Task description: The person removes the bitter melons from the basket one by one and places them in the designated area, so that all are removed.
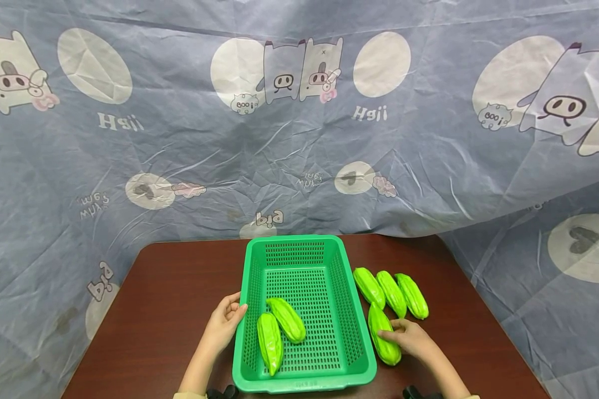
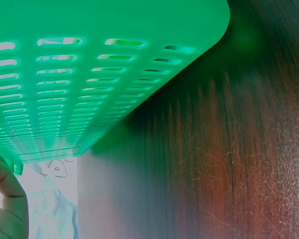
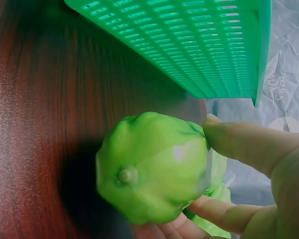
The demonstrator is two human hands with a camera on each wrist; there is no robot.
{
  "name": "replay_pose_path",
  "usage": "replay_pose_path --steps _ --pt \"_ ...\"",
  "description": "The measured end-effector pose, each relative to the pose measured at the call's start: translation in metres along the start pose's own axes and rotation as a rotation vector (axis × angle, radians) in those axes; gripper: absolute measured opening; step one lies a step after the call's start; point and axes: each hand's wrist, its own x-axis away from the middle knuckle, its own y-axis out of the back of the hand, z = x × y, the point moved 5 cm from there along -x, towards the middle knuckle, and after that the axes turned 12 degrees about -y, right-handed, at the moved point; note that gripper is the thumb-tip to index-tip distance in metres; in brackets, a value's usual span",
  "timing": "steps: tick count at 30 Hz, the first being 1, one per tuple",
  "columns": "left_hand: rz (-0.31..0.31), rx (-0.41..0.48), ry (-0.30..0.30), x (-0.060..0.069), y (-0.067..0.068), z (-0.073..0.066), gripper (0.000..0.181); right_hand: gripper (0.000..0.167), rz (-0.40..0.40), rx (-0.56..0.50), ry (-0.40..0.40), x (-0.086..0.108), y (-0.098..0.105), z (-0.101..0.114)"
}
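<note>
A green plastic basket (image 1: 311, 299) with slotted walls stands at the middle of the table. Inside it, toward the near left, lie two bright green bitter melons, one upright in view (image 1: 270, 343) and one slanted (image 1: 287, 320). My left hand (image 1: 222, 322) holds the basket's left rim, thumb on top. To the right of the basket, my right hand (image 1: 409, 337) grips a bitter melon (image 3: 149, 169) between thumb and fingers, its stem end facing the wrist camera. Whether that melon touches the table is hard to tell. Beyond it lie three more bitter melons (image 1: 391, 293).
The dark brown wooden table (image 1: 179, 293) carries everything. A grey-blue cloth (image 1: 279, 149) printed with cartoon pigs hangs behind and at both sides. The basket's right wall (image 3: 204, 45) rises close beside the held melon.
</note>
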Motion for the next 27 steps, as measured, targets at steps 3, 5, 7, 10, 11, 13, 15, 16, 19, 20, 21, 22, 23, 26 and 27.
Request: replay_pose_path --steps 3,5,7,10,11,13,15,16,19,20,21,22,23,26,27 --pt "0.001 0.001 0.001 0.0004 -0.0001 0.0 0.05 0.071 -0.007 0.004 0.004 -0.0005 -0.0017 -0.0006" --pt "0.001 0.0 0.004 0.0007 0.0 -0.0001 0.05 0.07 -0.014 0.007 0.008 -0.0009 -0.0029 -0.0015" --pt "0.0 0.001 0.008 0.0009 0.0001 -0.0003 0.05 0.068 -0.016 -0.005 0.006 -0.0018 -0.0044 -0.0025" --pt "0.001 0.003 0.009 0.0014 0.0002 -0.0009 0.051 0.067 -0.007 -0.011 -0.001 -0.0033 -0.0067 -0.0042" --pt "0.002 0.003 0.009 0.0015 0.0002 -0.001 0.051 0.068 -0.001 -0.014 -0.001 -0.0037 -0.0075 -0.0045" --pt "0.006 0.002 0.01 0.0019 0.0001 -0.0015 0.052 0.069 0.009 -0.014 -0.004 -0.0042 -0.0084 -0.0056" --pt "0.012 0.0 0.011 0.0022 -0.0002 -0.002 0.053 0.071 0.016 -0.016 -0.006 -0.0041 -0.009 -0.0062" --pt "0.013 -0.001 0.012 0.0024 -0.0003 -0.0021 0.053 0.072 0.019 -0.022 -0.008 -0.0038 -0.0092 -0.0063" --pt "0.01 -0.001 0.013 0.0022 -0.0002 -0.0023 0.053 0.073 0.02 -0.037 -0.012 -0.0025 -0.0096 -0.0057" --pt "0.007 -0.001 0.012 0.0022 -0.0001 -0.0022 0.052 0.072 0.018 -0.043 -0.012 -0.0021 -0.0096 -0.0053" --pt "0.004 -0.001 0.013 0.0021 0.0 -0.002 0.052 0.072 0.017 -0.051 -0.013 -0.0015 -0.0095 -0.0048" --pt "0.001 -0.001 0.013 0.0019 0.0001 -0.0019 0.052 0.072 0.015 -0.056 -0.012 -0.001 -0.0093 -0.0046" --pt "-0.001 -0.001 0.013 0.0019 0.0002 -0.0018 0.051 0.072 0.013 -0.06 -0.01 -0.0005 -0.0088 -0.0043" --pt "-0.002 -0.003 0.014 0.0019 0.0001 -0.0014 0.051 0.072 0.006 -0.056 -0.006 0.001 -0.005 -0.0023" --pt "-0.001 -0.003 0.013 0.0019 -0.0001 -0.0013 0.051 0.073 0.001 -0.052 -0.003 0.0017 -0.0026 -0.0009"
